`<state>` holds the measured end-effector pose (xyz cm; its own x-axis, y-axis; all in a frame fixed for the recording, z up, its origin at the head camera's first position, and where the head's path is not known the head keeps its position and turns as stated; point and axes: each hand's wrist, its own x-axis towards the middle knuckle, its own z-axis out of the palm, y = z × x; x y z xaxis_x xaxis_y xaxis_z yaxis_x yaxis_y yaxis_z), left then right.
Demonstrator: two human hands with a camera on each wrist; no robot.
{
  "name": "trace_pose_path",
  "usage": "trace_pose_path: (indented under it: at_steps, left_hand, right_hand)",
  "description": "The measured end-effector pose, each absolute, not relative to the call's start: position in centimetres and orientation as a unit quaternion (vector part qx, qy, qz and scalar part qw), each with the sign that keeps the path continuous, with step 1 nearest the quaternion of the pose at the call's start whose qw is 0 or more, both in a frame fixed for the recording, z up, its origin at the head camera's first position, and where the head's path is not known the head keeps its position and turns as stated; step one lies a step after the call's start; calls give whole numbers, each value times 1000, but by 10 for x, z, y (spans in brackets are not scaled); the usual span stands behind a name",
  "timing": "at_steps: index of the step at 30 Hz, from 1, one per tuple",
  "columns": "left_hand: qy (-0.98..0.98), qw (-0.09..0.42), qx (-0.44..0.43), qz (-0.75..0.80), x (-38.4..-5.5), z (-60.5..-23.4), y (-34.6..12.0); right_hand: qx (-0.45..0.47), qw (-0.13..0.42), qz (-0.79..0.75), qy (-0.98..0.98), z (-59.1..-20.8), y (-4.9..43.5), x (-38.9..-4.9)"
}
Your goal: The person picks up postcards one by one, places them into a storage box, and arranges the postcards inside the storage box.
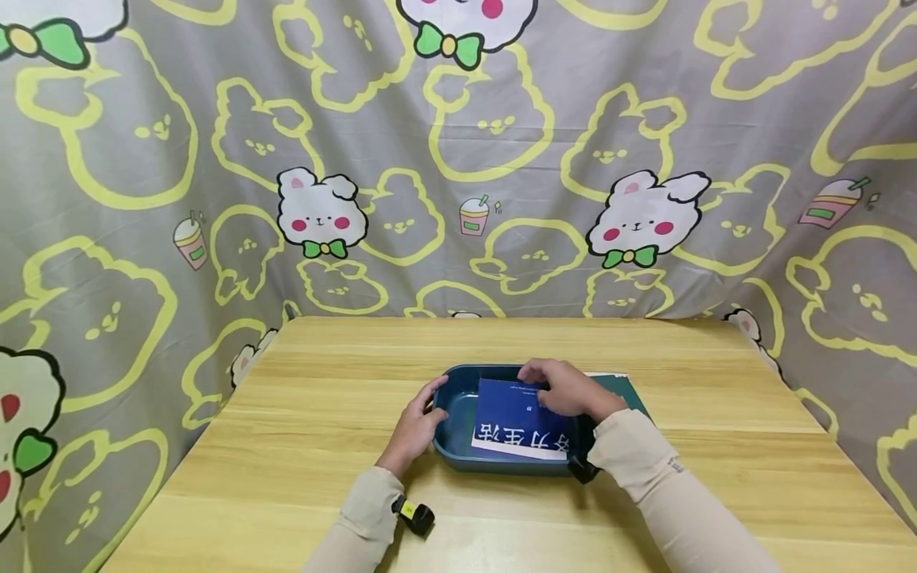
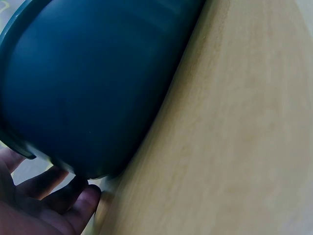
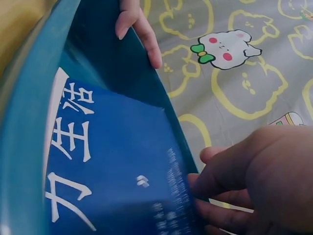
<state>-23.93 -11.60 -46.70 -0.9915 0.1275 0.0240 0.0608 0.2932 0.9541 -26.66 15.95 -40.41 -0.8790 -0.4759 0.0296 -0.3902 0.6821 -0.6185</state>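
A dark teal oval basin (image 1: 458,455) sits on the wooden table. A blue book (image 1: 509,410) with large white characters lies inside it, leaning over the basin's right part. My left hand (image 1: 417,422) grips the basin's left end, thumb over the rim and fingers outside; the left wrist view shows those fingers (image 2: 80,200) against the outer wall. Over the book's far right part is my right hand (image 1: 569,388), its loosely bent fingers at the far rim and the book's edge. Whether they touch the book cannot be told. Part of the book is hidden beneath this hand.
A dark green flat item with a pale edge (image 1: 622,387), perhaps another book, lies right of the basin, partly behind my right forearm. Grey curtain (image 1: 501,263) with yellow outlines and white rabbits hangs behind the table (image 1: 344,358). Each wrist wears a black camera (image 1: 423,519).
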Motion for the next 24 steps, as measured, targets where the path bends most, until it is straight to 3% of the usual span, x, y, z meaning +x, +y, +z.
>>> trace_pose_path:
  at_steps: [14,20,24]
  left_hand:
    - [799,36,65,597,-241,-466,-117]
    - [800,34,64,596,-241,-467,-117]
    - [799,33,63,597,-241,-468,-118]
  right_hand:
    - [-147,-85,-411,896,-398,189,-256]
    - [-80,-102,-443,887,-403,212,-247]
    - [-28,-85,-466,880,-410,226,-241]
